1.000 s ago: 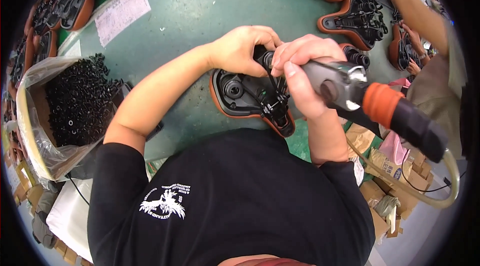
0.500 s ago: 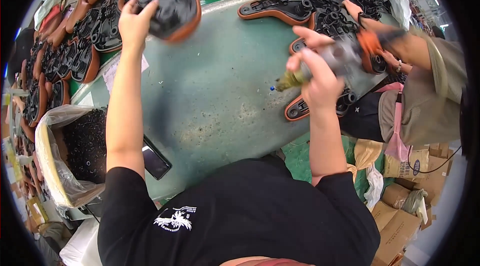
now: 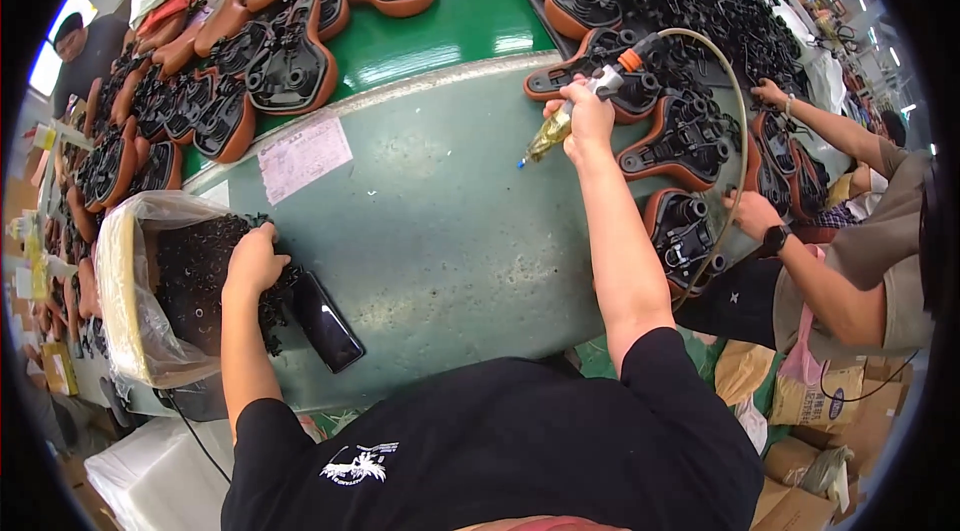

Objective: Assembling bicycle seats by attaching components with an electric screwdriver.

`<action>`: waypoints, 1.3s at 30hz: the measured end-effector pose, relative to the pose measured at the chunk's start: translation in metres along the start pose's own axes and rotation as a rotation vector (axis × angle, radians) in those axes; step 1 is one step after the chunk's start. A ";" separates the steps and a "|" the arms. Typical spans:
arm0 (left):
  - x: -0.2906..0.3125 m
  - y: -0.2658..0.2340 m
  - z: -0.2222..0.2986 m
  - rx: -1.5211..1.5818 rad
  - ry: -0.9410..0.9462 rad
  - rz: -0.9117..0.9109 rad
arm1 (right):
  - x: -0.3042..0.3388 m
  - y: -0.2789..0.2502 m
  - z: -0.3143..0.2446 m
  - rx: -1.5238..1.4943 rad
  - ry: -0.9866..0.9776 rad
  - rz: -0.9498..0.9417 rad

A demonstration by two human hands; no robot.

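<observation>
My right hand (image 3: 588, 121) is wrapped round a power screwdriver (image 3: 552, 136) with a yellowish, wrapped nose, a blue tip and an orange ring; a hose trails from its back end. The screwdriver is tilted over the bench, its tip apart from the nearby saddles. At the left, my left hand (image 3: 255, 259) reaches down at the edge of a heap of small black parts (image 3: 190, 276), in and beside a plastic-lined box (image 3: 118, 291). Its thumb stands apart from the fingers, with nothing visible between them. Brown-edged bicycle saddles (image 3: 680, 141) lie underside up along the bench's right side.
A phone (image 3: 325, 323) lies beside the heap. A paper sheet (image 3: 305, 159) is on the bench (image 3: 450, 231). More saddles (image 3: 290, 71) crowd the green surface (image 3: 450, 16) beyond. At right, a co-worker's hand (image 3: 755, 214) is near a saddle. Black parts (image 3: 700, 11) are piled far right.
My left hand has let go of the saddle it held and come down to the small black parts. The screwdriver in my right hand has moved away from me. The view has shifted.
</observation>
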State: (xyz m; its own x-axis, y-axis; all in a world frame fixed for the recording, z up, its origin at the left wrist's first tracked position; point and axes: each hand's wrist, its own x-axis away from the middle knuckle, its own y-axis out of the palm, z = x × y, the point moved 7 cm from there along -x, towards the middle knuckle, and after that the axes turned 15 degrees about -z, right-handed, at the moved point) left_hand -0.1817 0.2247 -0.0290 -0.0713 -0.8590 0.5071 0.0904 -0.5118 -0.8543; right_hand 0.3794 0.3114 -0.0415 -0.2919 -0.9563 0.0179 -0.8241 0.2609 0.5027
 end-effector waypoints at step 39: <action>0.016 0.019 -0.016 0.215 0.168 0.507 | 0.277 0.118 -0.133 0.043 -0.290 -0.928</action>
State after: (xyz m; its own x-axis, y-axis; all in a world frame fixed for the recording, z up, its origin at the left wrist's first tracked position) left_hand -0.1971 0.2012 -0.0386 -0.1215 -0.9926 0.0000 0.3533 -0.0432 -0.9345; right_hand 0.2656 0.0599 0.1376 0.3790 -0.7160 -0.5863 -0.8022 -0.5701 0.1775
